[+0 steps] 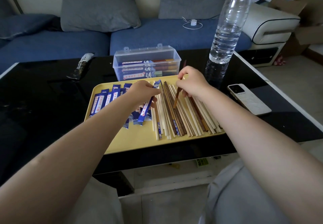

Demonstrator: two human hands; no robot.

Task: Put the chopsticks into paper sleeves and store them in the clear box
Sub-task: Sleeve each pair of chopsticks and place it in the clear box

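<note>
Over the yellow tray point(139, 141), left hand point(142, 91) pinching a blue paper sleeve point(148, 105), mouth angled toward right hand point(191, 81) gripping a brown chopstick point(176, 98), apart, seemingly lining up insertion; loose chopsticks point(192, 119) below, clear box point(146, 63) just behind.

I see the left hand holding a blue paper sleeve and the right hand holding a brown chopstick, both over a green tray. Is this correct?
Not quite: the tray is yellow, not green, as the head view shows. The rest holds: the left hand holds a blue paper sleeve, and the right hand holds a brown chopstick.
</note>
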